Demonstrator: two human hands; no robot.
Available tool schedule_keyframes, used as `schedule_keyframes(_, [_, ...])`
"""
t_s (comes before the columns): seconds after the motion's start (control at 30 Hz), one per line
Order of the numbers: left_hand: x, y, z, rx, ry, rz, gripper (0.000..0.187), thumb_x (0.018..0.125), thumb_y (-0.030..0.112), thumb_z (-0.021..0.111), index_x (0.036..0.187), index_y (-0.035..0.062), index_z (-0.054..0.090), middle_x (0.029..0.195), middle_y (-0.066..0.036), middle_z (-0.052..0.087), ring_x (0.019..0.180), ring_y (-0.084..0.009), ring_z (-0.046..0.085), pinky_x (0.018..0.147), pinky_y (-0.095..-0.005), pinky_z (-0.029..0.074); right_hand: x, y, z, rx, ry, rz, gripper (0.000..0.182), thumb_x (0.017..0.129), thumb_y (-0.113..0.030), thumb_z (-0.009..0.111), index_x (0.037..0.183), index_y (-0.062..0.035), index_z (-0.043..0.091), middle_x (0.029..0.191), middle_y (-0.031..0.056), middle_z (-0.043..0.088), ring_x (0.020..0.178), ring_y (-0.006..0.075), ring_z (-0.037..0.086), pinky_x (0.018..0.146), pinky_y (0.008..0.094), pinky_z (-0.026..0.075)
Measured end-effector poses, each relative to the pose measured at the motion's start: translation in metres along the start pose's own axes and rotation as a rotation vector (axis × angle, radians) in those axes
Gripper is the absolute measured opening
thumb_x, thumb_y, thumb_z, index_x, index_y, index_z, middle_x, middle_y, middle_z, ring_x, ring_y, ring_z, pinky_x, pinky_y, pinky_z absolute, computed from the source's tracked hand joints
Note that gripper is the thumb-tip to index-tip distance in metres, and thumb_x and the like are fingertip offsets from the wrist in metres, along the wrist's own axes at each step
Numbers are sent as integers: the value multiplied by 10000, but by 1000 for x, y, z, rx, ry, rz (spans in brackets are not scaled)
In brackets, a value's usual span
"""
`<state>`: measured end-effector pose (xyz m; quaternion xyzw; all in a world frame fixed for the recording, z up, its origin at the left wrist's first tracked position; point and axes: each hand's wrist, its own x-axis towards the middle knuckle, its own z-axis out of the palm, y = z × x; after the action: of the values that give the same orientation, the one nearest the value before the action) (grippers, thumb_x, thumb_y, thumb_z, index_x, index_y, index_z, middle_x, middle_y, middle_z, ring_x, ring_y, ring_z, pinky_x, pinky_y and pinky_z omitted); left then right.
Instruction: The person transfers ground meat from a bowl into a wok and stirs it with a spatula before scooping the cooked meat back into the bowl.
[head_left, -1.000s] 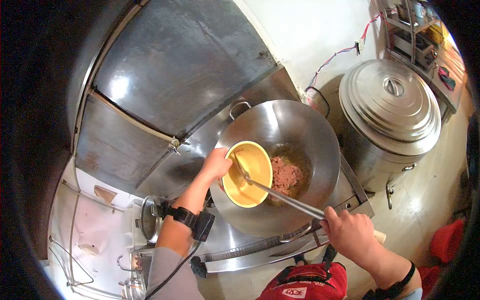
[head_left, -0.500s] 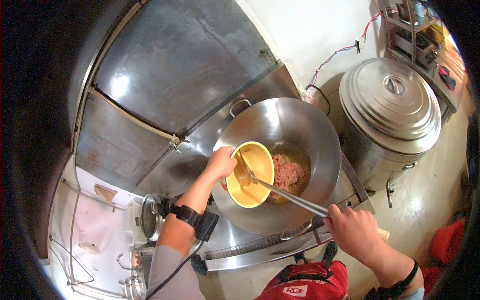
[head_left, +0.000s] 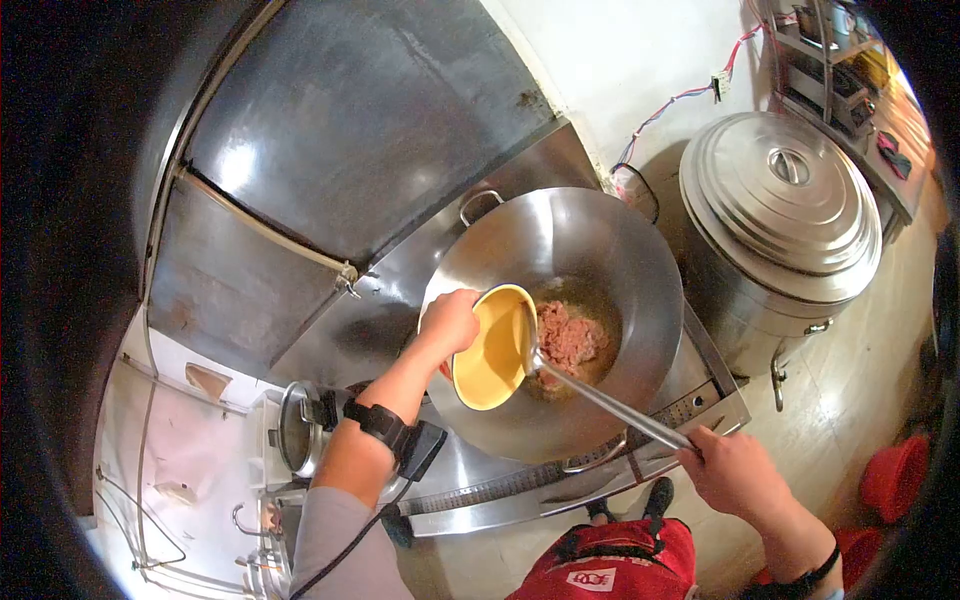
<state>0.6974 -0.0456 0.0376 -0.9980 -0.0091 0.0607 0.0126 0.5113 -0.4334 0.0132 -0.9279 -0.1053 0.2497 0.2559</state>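
Bowl [head_left: 493,348], one, yellow, tilts over the wok's [head_left: 560,250] left side, left hand [head_left: 448,322] fingers clamped on its rim. One ladle [head_left: 600,398] reaches the minced meat [head_left: 568,338], right hand [head_left: 735,468] closed on its handle. One lidded stockpot [head_left: 780,210] stands rightmost.

Left hand [head_left: 450,322] tips yellow bowl [head_left: 494,350] — meat [head_left: 566,338] in wok [head_left: 600,250].

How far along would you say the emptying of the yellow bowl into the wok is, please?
Done: minced meat already lies in the wok. In hand: the left hand tips the yellow bowl steeply while the right hand works the ladle at its rim. Left: the bowl looks nearly scraped clean.
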Motion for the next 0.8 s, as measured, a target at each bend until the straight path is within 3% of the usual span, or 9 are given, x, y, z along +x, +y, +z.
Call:
schedule_keyframes(0.23, [-2,-13,7,27,24,-17,223,797,102,552,975,103,687,968,-199,675,942,-382,646,832,-465,510,-19,11,-2,-3,33,98,305,950,-359,488,968,-62,556,751,229,651,738,437,641,659,546,517])
schedule_keyframes(0.37, [0,-64,7,-84,48,-92,248,748,118,565,955,58,688,948,-231,662,915,-399,645,802,-452,512,-12,11,-1,-27,37,111,311,952,-368,479,990,-71,565,763,227,656,734,440,640,653,543,516])
schedule_keyframes(0.43, [-22,-96,1,-325,181,-136,275,744,94,574,987,20,680,920,-234,670,882,-365,668,783,-430,517,2,26,13,-50,23,109,320,955,-371,469,1011,-72,571,773,226,660,733,442,639,652,541,516])
schedule_keyframes(0.5, [-61,-125,-2,-673,294,-294,246,788,21,540,996,-7,669,894,-105,706,813,-201,671,751,-343,520,12,49,35,113,90,-15,304,944,-317,531,968,-21,592,680,197,617,613,371,620,578,457,494])
schedule_keyframes(0.53, [-76,-160,13,-879,309,-392,286,816,2,509,1067,-16,645,961,-86,692,851,-185,658,762,-328,519,12,45,29,79,76,-26,304,944,-317,531,968,-21,592,680,197,617,613,371,620,578,457,494])
schedule_keyframes(0.6, [-137,-186,20,-1278,433,-451,313,830,2,499,1121,-41,603,1049,-120,668,909,-202,656,794,-333,527,15,31,19,354,-152,255,388,963,-378,504,1103,-24,576,708,153,637,613,252,660,567,405,523])
schedule_keyframes(0.63, [-165,-198,32,-1479,523,-526,298,829,5,496,1109,-40,590,1059,-137,654,921,-237,659,803,-362,538,16,34,26,530,-172,260,366,948,-338,570,1077,5,574,647,68,553,542,132,562,502,316,474])
schedule_keyframes(0.8, [-311,-252,164,-1861,757,-796,350,831,66,529,1181,59,537,1071,-107,631,948,-249,649,769,-385,557,12,6,53,748,-161,281,290,905,-260,641,1012,-8,545,678,0,491,522,99,469,460,276,411])
